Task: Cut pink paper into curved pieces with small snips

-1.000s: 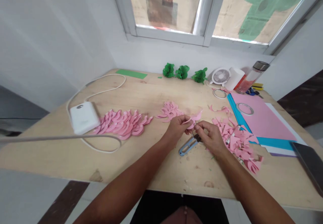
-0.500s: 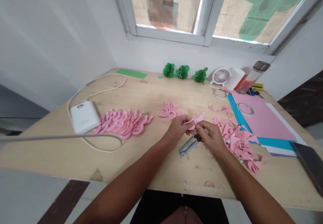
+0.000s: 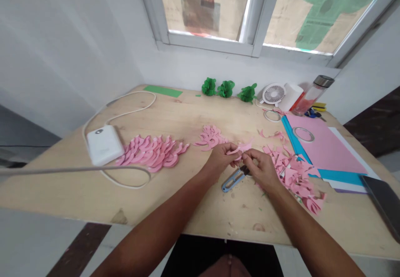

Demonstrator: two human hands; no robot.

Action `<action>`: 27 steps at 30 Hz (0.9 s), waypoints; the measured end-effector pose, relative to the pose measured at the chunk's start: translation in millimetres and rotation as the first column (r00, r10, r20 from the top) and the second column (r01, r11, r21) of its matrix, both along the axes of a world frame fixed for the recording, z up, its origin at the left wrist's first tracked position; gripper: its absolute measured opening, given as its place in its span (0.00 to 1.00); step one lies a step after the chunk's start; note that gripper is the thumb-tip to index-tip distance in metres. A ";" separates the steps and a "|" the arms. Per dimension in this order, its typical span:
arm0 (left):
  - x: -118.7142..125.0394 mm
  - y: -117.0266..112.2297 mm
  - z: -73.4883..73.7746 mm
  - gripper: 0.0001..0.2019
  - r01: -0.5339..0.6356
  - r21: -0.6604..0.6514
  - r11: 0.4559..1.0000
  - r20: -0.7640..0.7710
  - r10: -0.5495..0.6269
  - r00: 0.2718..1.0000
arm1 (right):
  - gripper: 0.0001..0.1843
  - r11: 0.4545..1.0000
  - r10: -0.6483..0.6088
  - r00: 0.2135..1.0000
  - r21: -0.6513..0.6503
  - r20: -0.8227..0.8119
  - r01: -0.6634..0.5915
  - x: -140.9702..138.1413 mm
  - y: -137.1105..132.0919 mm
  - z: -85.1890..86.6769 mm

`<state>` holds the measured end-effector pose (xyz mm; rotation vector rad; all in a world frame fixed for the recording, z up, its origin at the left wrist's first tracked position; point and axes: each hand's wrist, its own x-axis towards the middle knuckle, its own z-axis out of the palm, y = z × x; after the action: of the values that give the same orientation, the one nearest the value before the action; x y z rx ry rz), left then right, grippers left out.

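Pink paper cutout (image 3: 240,146) pinched between left grip (image 3: 221,159) and right grip (image 3: 261,169), thread snips (image 3: 233,180) lying handy just below.

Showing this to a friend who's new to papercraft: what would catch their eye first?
The left hand and right hand pinch a pink paper piece at the centre. Pink curled cutouts spread to their left, pink scraps heap to their right, and three green paper puffs sit at the far edge.

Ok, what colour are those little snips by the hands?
The thread snips are greyish blue, clearest in the head view.
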<state>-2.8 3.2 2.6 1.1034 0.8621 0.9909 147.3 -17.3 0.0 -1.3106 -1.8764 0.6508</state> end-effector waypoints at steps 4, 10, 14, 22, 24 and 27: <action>0.2 -0.7 1.1 0.12 -0.016 0.011 1.000 -0.008 0.017 1.000 | 0.14 1.000 0.009 1.000 -0.002 -0.009 -0.009 0.6 0.2 -0.7; 0.8 -1.4 1.9 0.11 -0.037 0.013 0.999 -0.031 0.037 0.999 | 0.13 0.999 0.022 0.999 -0.025 -0.038 -0.023 1.2 0.4 -2.5; 1.0 -1.2 0.8 0.10 -0.048 0.012 0.999 -0.037 0.048 0.998 | 0.14 0.999 0.024 0.997 -0.046 -0.072 -0.027 0.8 0.8 -3.7; 1.4 -0.8 -0.5 0.09 -0.054 0.000 0.999 -0.017 0.053 0.998 | 0.15 0.993 0.034 0.987 -0.111 -0.158 -0.052 1.0 1.1 -5.9; 1.4 -0.9 -0.4 0.09 -0.059 0.005 0.998 -0.021 0.059 0.998 | 0.15 0.990 0.039 0.983 -0.127 -0.181 -0.062 1.1 0.9 -7.4; 1.2 -0.7 -0.4 0.09 -0.069 0.010 0.998 -0.025 0.069 0.997 | 0.15 0.988 0.036 0.979 -0.138 -0.201 -0.065 1.4 0.9 -9.2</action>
<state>-1.6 2.5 2.2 1.1024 0.9224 1.0409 148.7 -16.5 -9.2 -1.2413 -1.7313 0.9240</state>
